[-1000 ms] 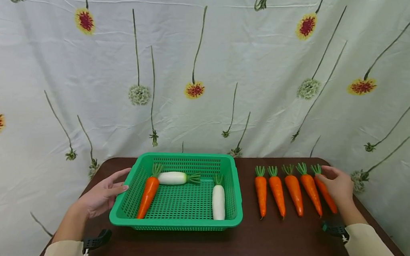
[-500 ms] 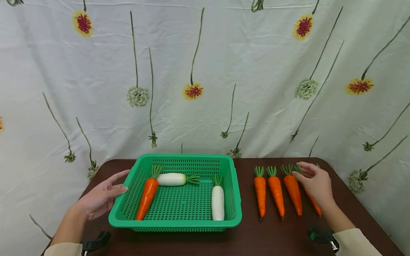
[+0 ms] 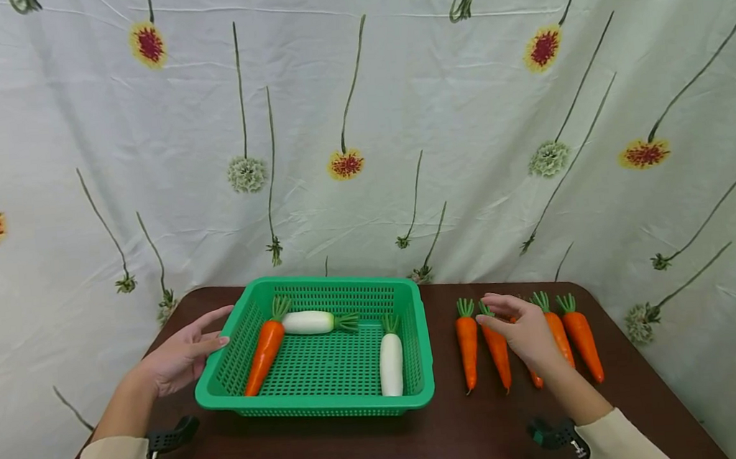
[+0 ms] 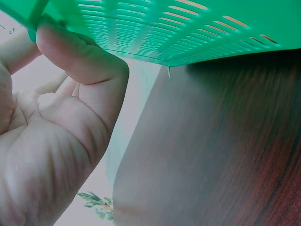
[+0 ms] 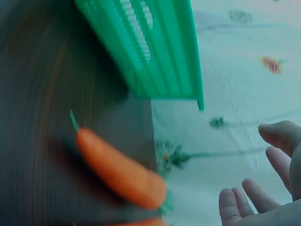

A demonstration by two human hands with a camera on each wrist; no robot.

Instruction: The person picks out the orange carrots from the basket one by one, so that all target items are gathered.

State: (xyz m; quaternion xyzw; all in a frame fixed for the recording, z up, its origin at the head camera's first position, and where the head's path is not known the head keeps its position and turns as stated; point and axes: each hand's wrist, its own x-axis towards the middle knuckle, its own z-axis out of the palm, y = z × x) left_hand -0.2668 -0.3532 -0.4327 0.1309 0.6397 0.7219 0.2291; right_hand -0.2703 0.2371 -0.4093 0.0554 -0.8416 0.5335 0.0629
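Note:
My left hand [image 3: 183, 351] is at the left side of a green plastic basket [image 3: 419, 326], its thumb at the rim and its fingers extended. In the left wrist view the thumb [image 4: 70, 52] meets the basket's edge. The basket holds one carrot [image 3: 266, 354] and two white radishes, one lying crosswise [image 3: 309, 322] and one lengthwise [image 3: 391, 364]. My right hand [image 3: 526, 329], palm down with relaxed fingers, hovers over a row of several carrots, near the second from the left [image 3: 497, 352]. It holds nothing, and it hides part of the third carrot.
The dark brown table [image 3: 360, 453] runs under everything. A leftmost carrot [image 3: 468, 351] lies between the basket and my right hand. Two carrots [image 3: 583, 342] lie right of that hand. Behind hangs a pale cloth [image 3: 307, 119] printed with flowers.
My right hand has moved left along the carrot row, from the rightmost carrot to above the second and third. The left hand, the basket and the carrots stay in place.

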